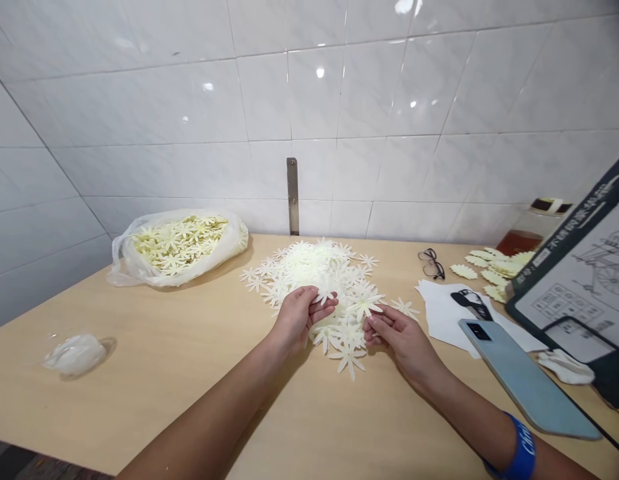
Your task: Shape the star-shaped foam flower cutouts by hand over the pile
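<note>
A heap of pale, flower-shaped cutouts (309, 260) with narrow petals spreads over the middle of the table. At its near side, my left hand (304, 313) pinches one pale flower cutout (325, 295) between thumb and fingers. My right hand (392, 330) has its thumb and fingertips closed on the edge of another flower cutout (363, 306). Loose cutouts (348, 357) lie below and between the hands. Some of my right fingers are curled under and partly hidden.
A white plastic bag (229, 247) of yellowish flower cutouts sits at the back left, a clear plastic bundle (75, 355) nearer. On the right are glasses (431, 264), white paper (434, 310), a blue phone (532, 380), scalloped pieces (497, 270), a bottle (529, 230) and a dark printed box (584, 260).
</note>
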Available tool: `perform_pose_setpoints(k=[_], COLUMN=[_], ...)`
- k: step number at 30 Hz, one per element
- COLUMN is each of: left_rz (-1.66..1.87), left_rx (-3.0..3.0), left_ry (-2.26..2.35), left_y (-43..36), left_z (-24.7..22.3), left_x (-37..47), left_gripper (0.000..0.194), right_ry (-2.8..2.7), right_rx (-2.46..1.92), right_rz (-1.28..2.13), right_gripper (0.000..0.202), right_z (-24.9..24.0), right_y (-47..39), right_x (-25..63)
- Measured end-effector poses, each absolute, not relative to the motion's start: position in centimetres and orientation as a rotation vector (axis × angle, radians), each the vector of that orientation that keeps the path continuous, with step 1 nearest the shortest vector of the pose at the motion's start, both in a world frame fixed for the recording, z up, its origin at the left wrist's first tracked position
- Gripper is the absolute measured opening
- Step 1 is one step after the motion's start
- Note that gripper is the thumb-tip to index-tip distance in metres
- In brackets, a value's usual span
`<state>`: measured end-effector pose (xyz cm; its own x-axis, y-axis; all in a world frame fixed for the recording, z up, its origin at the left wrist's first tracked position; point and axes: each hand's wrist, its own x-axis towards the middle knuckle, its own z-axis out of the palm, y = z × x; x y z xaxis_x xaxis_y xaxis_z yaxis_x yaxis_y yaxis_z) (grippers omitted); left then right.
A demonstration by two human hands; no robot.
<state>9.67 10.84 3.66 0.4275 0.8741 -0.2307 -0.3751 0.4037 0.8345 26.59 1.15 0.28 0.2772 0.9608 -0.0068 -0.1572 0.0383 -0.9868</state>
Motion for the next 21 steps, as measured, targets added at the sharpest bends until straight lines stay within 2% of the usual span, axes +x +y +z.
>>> perform_pose_setpoints(k=[7,11,15,21], left_rz=[0.866,0.874,0.873,0.893], left_rx=[0.738,0.827,0.986,1.506], left_ry=[0.701,0.682,0.798,0.916], left_y=[11.0,11.1,11.0,10.5], left_z=[3.0,2.6,2.6,2.3], left_x=[9.7,9.6,9.5,9.6], left_gripper=[0.005,0.016,0.026,0.024], right_ry=[-0.841,-0.835,-0.831,-0.877], right_rx=[-1.224,-1.213,-1.21,-1.194], right_rz=[1.082,1.101,1.117,1.135], right_gripper=[0.034,0.034,0.035,0.033], right_z=[0.3,0.2,0.2,0.3], right_y=[1.1,1.2,1.2,1.2], right_x=[26.8,26.8,26.8,26.7])
